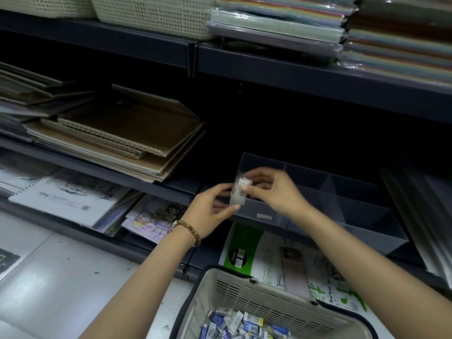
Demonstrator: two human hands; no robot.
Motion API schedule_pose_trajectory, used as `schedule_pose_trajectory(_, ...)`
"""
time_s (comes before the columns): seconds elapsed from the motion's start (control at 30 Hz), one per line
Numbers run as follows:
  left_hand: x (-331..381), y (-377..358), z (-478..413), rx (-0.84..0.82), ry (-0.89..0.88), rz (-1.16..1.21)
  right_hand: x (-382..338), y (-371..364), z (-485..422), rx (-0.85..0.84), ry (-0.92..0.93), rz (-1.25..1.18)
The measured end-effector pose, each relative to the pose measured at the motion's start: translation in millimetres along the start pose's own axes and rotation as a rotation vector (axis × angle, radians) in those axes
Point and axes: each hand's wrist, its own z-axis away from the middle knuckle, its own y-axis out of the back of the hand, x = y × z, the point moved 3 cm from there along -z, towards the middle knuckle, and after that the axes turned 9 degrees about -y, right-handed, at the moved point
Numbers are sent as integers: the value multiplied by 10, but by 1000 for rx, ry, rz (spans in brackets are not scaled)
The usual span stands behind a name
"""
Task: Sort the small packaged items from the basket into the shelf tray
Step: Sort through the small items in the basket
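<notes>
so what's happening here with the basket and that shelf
A person is stocking a shelf. Both hands pinch a small bunch of clear-wrapped white packets, the left hand low and the right hand at the top, over the front left corner of the clear divided tray. The beige basket below holds many more small packaged items.

The basket is set nearest, at the bottom, with the small packaged items heaped in it. Behind it a sketch paper pack is laid on the lower shelf, and above that the shelf tray is placed — to the right of a stack of pads. At the tray's front left corner a packet is held between the left hand and the right hand. On the top shelf, woven bins are set left of stacked paper packs.
</notes>
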Motion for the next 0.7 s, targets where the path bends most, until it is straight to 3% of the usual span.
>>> schedule_pose_trajectory(0.17,17,-11,-25,33,9,-38,27,36,65,-25,-182,-189)
schedule_pose_trajectory(0.5,37,-29,3,32,-6,-39,52,63,8,-157,-457,19)
schedule_pose_trajectory(0.6,43,-42,13,36,-1,-35,75,20,-22,-136,-489,178)
schedule_pose_trajectory(0.7,50,-38,6,39,2,-28,74,26,-35,-116,-494,188)
